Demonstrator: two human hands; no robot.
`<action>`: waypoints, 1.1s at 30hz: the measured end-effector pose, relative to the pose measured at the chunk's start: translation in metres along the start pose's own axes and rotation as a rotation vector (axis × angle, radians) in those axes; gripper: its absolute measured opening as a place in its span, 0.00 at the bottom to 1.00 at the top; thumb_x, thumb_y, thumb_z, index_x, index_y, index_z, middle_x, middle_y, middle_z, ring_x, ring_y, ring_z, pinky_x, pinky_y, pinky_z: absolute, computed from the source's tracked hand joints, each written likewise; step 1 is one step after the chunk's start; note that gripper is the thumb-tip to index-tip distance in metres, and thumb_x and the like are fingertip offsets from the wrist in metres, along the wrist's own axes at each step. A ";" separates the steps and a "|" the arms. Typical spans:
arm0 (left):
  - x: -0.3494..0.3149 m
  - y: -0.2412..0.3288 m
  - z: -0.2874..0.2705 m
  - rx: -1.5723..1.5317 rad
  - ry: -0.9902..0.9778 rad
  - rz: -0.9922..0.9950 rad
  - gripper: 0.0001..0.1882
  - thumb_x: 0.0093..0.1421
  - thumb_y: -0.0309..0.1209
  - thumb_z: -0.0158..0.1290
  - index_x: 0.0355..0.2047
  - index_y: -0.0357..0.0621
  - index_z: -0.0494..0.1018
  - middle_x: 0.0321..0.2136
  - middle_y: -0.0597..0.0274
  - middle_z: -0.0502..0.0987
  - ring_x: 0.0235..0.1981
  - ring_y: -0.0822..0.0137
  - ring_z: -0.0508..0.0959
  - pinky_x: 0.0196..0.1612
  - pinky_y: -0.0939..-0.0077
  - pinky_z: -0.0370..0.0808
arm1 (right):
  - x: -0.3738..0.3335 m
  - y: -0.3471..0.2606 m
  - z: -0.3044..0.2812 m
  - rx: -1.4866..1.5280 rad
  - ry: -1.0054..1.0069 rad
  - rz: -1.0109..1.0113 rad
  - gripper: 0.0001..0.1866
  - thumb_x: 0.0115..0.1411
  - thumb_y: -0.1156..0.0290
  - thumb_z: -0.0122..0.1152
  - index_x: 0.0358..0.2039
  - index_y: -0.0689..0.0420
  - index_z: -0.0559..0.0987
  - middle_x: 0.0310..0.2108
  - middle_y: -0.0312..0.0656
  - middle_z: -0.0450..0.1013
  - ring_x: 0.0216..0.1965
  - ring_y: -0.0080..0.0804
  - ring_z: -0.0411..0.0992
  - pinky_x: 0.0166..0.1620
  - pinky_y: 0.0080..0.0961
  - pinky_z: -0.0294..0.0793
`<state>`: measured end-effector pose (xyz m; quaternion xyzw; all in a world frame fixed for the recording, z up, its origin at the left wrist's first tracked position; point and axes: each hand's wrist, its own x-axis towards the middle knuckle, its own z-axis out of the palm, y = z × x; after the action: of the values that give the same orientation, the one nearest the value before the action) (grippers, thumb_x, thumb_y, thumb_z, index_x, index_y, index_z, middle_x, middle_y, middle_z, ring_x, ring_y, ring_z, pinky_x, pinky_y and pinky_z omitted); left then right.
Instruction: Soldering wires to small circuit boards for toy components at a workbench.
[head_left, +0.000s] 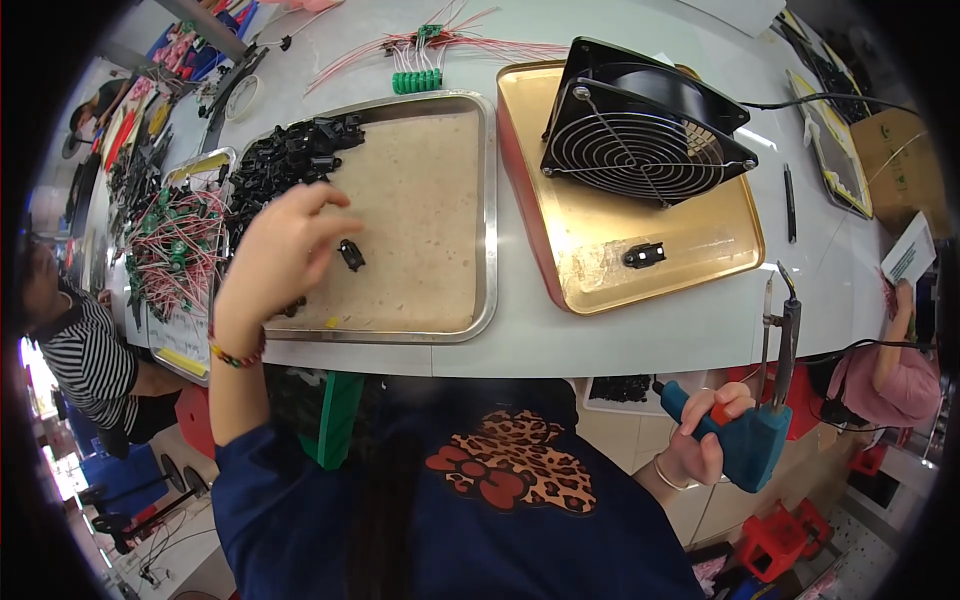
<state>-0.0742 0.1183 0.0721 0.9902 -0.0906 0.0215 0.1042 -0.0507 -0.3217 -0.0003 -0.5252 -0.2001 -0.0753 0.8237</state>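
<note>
My left hand [288, 245] hovers over a metal tray [420, 220], its fingers bent but apart and nothing visible between them. Just beside its fingertips a small black plastic part [351, 255] appears, in the air or on the tray, I cannot tell which. A heap of similar black parts [300, 150] fills the tray's far left corner. Below the table's front edge at the right, my right hand [703, 440] is wrapped round a blue soldering gun [755, 445], its tip pointing up. Another black part [643, 256] lies on a gold metal lid [600, 290] in front of the fan.
A black fan [640, 130] with a wire grille stands on the gold lid. Red and white wires with green boards [175, 240] are piled at the left. A green coil bundle [416, 80] lies at the back. A black pen [790, 205] is at the right. Other people sit on both sides.
</note>
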 end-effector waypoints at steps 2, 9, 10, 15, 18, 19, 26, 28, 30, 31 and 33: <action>0.026 -0.016 -0.013 -0.005 0.036 0.117 0.15 0.41 0.17 0.49 0.32 0.40 0.76 0.34 0.56 0.74 0.35 0.56 0.73 0.40 0.66 0.71 | -0.002 0.001 0.000 -0.002 0.003 -0.024 0.20 0.42 0.73 0.56 0.37 0.63 0.64 0.39 0.48 0.62 0.16 0.26 0.64 0.23 0.21 0.59; 0.139 -0.110 0.039 -0.331 0.123 -0.166 0.19 0.49 0.29 0.52 0.44 0.44 0.72 0.29 0.59 0.77 0.29 0.67 0.76 0.34 0.76 0.73 | -0.001 -0.002 0.006 0.001 -0.027 -0.052 0.19 0.43 0.74 0.55 0.37 0.64 0.64 0.40 0.49 0.62 0.15 0.26 0.64 0.23 0.21 0.59; 0.146 -0.115 0.042 -0.418 0.039 -0.214 0.20 0.48 0.30 0.53 0.44 0.44 0.73 0.29 0.59 0.78 0.29 0.68 0.76 0.34 0.77 0.72 | -0.003 -0.004 0.007 -0.013 -0.025 -0.059 0.19 0.43 0.74 0.55 0.37 0.64 0.64 0.40 0.49 0.62 0.15 0.26 0.64 0.24 0.21 0.59; 0.155 -0.117 0.052 -0.431 0.093 -0.248 0.17 0.47 0.30 0.52 0.40 0.45 0.75 0.25 0.60 0.79 0.26 0.72 0.77 0.33 0.79 0.72 | -0.014 -0.009 0.003 -0.018 0.041 -0.041 0.19 0.42 0.74 0.55 0.36 0.64 0.65 0.39 0.49 0.63 0.15 0.26 0.64 0.24 0.20 0.60; 0.153 -0.120 0.055 -0.502 0.115 -0.305 0.15 0.47 0.30 0.52 0.38 0.45 0.75 0.25 0.60 0.79 0.25 0.73 0.77 0.33 0.79 0.72 | -0.017 -0.009 0.003 -0.041 0.091 -0.021 0.19 0.42 0.74 0.55 0.36 0.64 0.65 0.39 0.49 0.63 0.14 0.26 0.64 0.23 0.20 0.60; 0.153 -0.124 0.057 -0.457 0.147 -0.341 0.14 0.47 0.30 0.53 0.36 0.45 0.75 0.25 0.60 0.79 0.24 0.73 0.77 0.32 0.79 0.72 | -0.017 -0.009 0.003 -0.040 0.089 -0.021 0.19 0.42 0.74 0.55 0.36 0.64 0.65 0.39 0.49 0.63 0.14 0.26 0.64 0.23 0.20 0.60; 0.147 -0.130 0.045 -0.561 0.342 -0.426 0.13 0.50 0.30 0.52 0.38 0.46 0.71 0.21 0.63 0.76 0.20 0.71 0.76 0.26 0.75 0.71 | -0.015 -0.009 0.004 -0.031 0.084 -0.022 0.19 0.42 0.74 0.55 0.37 0.63 0.65 0.39 0.49 0.63 0.14 0.26 0.64 0.24 0.21 0.60; 0.143 -0.122 0.044 -0.380 0.452 -0.314 0.13 0.51 0.30 0.52 0.38 0.45 0.71 0.21 0.62 0.76 0.20 0.71 0.76 0.25 0.75 0.71 | -0.015 -0.007 0.004 -0.022 0.088 -0.024 0.19 0.42 0.74 0.55 0.37 0.63 0.65 0.39 0.49 0.63 0.15 0.26 0.64 0.24 0.21 0.60; 0.138 -0.114 0.041 -0.199 0.556 -0.202 0.13 0.51 0.29 0.52 0.39 0.45 0.70 0.21 0.62 0.76 0.20 0.71 0.76 0.25 0.76 0.71 | -0.015 -0.007 0.004 -0.014 0.075 -0.017 0.19 0.43 0.74 0.55 0.37 0.63 0.65 0.39 0.49 0.63 0.15 0.26 0.64 0.24 0.20 0.59; 0.136 -0.109 0.036 -0.012 0.585 -0.102 0.12 0.52 0.30 0.53 0.38 0.44 0.70 0.22 0.62 0.76 0.20 0.72 0.75 0.25 0.76 0.71 | -0.015 -0.007 0.005 -0.014 0.076 -0.017 0.19 0.43 0.74 0.55 0.37 0.63 0.65 0.39 0.49 0.63 0.15 0.26 0.64 0.24 0.20 0.59; 0.132 -0.108 0.031 0.176 0.611 -0.006 0.11 0.53 0.30 0.53 0.37 0.43 0.70 0.24 0.62 0.76 0.19 0.72 0.75 0.25 0.76 0.71 | -0.014 -0.006 0.007 -0.010 0.073 -0.022 0.19 0.43 0.74 0.55 0.37 0.63 0.65 0.39 0.49 0.63 0.16 0.26 0.65 0.25 0.20 0.60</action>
<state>0.0762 0.1927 0.0285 0.9433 -0.0499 0.3255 0.0406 -0.0672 -0.3198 0.0017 -0.5242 -0.1755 -0.1045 0.8268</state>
